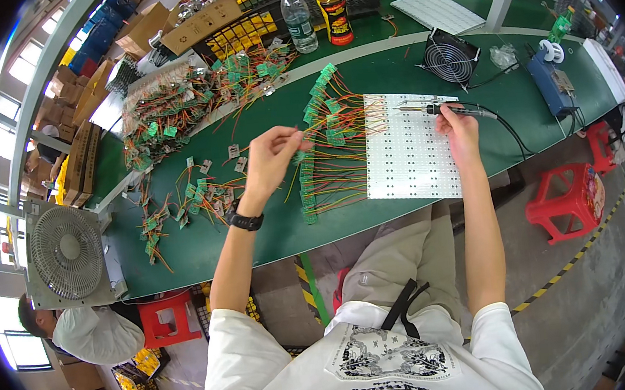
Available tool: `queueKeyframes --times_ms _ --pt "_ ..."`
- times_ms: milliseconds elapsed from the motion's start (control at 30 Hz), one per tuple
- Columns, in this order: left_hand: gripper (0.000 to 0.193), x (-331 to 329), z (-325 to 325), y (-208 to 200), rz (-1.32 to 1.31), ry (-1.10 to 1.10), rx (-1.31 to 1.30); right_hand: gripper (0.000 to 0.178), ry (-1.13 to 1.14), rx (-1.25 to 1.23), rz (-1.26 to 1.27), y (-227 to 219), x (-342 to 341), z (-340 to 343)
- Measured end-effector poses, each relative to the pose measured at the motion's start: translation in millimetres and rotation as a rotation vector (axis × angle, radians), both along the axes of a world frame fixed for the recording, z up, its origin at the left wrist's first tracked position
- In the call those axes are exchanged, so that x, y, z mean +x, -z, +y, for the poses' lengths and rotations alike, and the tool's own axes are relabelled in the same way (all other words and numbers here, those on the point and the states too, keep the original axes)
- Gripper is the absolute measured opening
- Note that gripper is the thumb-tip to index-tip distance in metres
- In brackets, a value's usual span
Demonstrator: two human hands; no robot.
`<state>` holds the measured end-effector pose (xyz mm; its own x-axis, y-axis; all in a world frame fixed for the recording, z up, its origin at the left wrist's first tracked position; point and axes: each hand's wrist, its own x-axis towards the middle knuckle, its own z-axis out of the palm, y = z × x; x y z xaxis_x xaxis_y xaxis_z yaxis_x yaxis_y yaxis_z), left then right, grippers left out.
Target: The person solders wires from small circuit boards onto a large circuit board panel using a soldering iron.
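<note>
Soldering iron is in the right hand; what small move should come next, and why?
Probably bring the left hand to the white board: that hand is beside the green boards, while the right hand holds the iron over the white board, where many wires end.

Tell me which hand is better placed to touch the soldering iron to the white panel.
Likely the right hand: it holds the soldering iron over the white panel, while the left hand is left of it, near the green circuit boards.
</note>
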<state>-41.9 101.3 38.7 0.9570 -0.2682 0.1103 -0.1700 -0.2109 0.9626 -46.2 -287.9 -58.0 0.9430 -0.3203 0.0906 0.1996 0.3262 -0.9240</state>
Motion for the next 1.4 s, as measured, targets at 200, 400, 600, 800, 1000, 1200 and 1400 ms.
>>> queueKeyframes --times_ms 200,400,600,800,1000,1200,1400 --pt "0.024 8.8 -66.8 10.3 -0.190 0.203 0.042 0.023 0.020 -0.049 -0.018 -5.2 -2.0 5.8" --pt "0.014 16.2 -96.6 25.7 -0.474 0.284 0.379 0.022 0.029 -0.095 0.021 -9.3 -5.0 8.9" --pt "0.011 10.6 -108.1 55.1 -0.636 0.093 0.511 0.021 -0.087 -0.132 0.062 -20.1 -6.9 5.2" --pt "0.009 10.6 -104.5 61.5 -0.650 0.095 0.415 0.018 -0.064 -0.201 0.033 -14.7 -11.5 11.9" --pt "0.011 12.3 -103.8 63.6 -0.556 0.014 0.430 0.017 -0.065 -0.219 0.034 -16.9 -10.9 13.0" --pt "0.012 12.4 -104.3 66.3 -0.556 0.015 0.466 0.017 -0.068 -0.255 0.036 -16.7 -12.2 13.3" --pt "0.011 12.5 -104.8 70.5 -0.560 -0.004 0.468 0.017 -0.075 -0.266 0.035 -14.0 -12.2 11.4"
